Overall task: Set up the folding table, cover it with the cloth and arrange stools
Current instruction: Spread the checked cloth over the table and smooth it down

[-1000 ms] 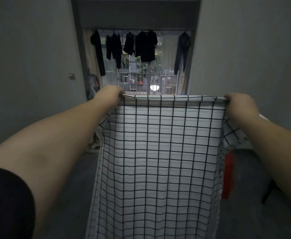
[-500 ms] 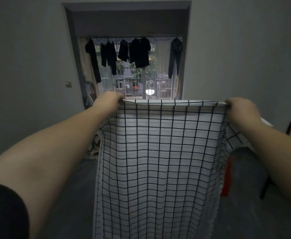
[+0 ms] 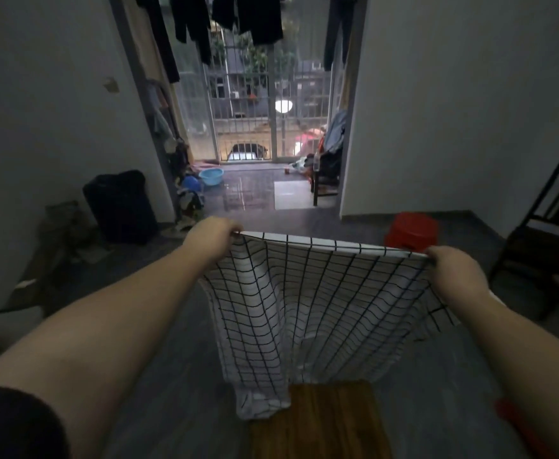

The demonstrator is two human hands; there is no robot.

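Observation:
A white cloth with a black grid (image 3: 311, 309) hangs stretched between my two hands. My left hand (image 3: 210, 238) grips its top left corner and my right hand (image 3: 455, 271) grips the top right corner. The cloth's lower end droops onto the far edge of a brown wooden tabletop (image 3: 321, 422) just below me. A red plastic stool (image 3: 410, 230) stands on the floor beyond the cloth, to the right. Another red object (image 3: 523, 429) shows under my right forearm, mostly hidden.
A dark wooden chair (image 3: 546, 226) stands by the right wall. A black suitcase (image 3: 120, 207) and clutter lie along the left wall. The doorway ahead opens onto a balcony with a blue basin (image 3: 211, 176) and hanging clothes (image 3: 258, 18).
I have lowered the cloth from chest height down toward the tabletop, and my view has tilted down, so the floor, stool and table now show.

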